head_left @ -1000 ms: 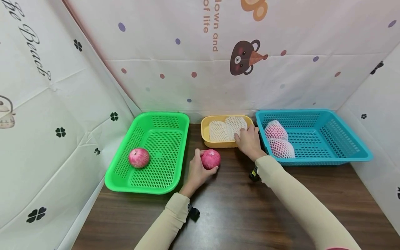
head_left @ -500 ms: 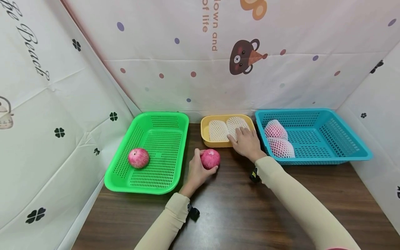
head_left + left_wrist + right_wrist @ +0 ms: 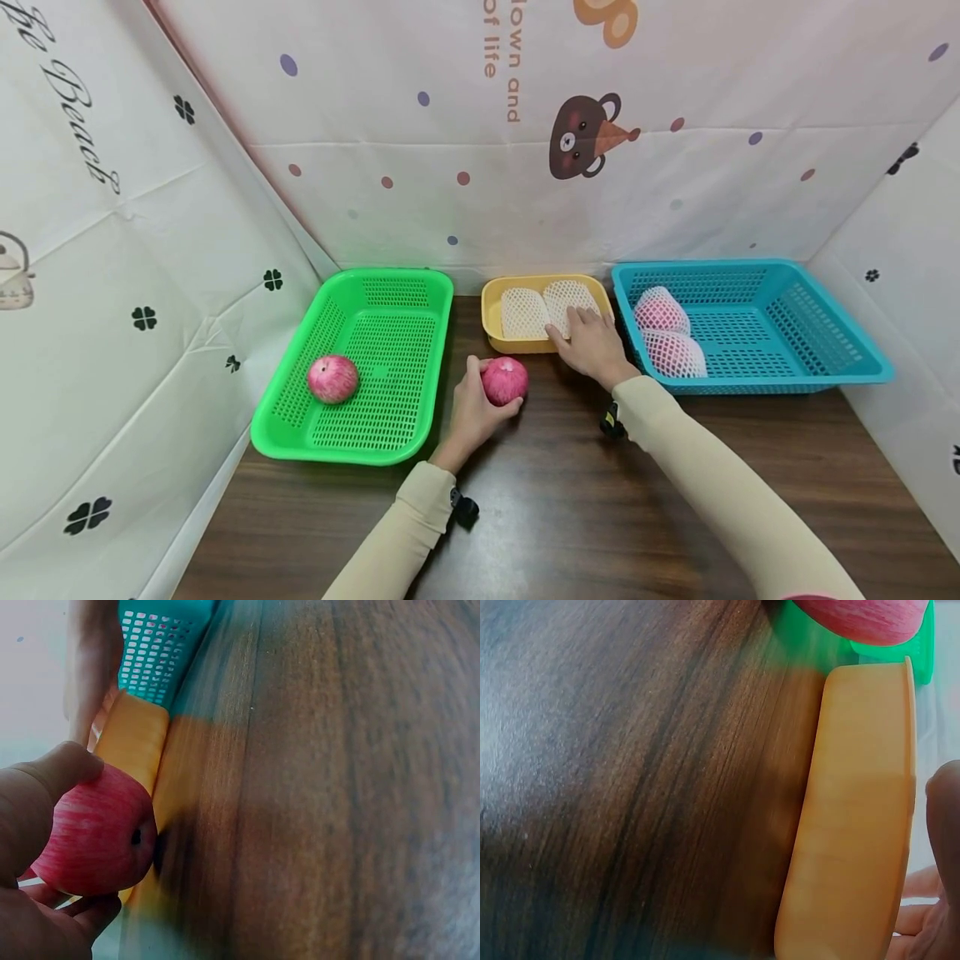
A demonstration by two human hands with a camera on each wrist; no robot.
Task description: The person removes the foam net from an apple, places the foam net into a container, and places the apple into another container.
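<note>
White printed sheeting (image 3: 375, 212) bounds the back and both sides of a dark wood-grain counter (image 3: 570, 517). Three containers stand along the rear of the counter: a green basket (image 3: 382, 417) on the left, a small yellow tray (image 3: 517, 346) in the middle and a blue basket (image 3: 757, 333) on the right.

Left hand (image 3: 472, 412): grasps a red apple (image 3: 506, 382) between thumb and fingers. Apple position: just in front of the yellow tray, between the two hands; contact with the counter cannot be confirmed.

Right hand (image 3: 597, 346): reaches over the front right of the yellow tray, with its fingers on the right-side foam net (image 3: 567, 302). Whether they pinch the net cannot be told. Beside it in the same tray lies the left-side foam net (image 3: 522, 312).

Green basket contents: one loose apple (image 3: 332, 379), near the left wall. Blue basket contents: a rear netted apple (image 3: 662, 311) and a front netted apple (image 3: 677, 354), both near the left wall.

Both forearms wear cream sleeves (image 3: 708, 458).
</note>
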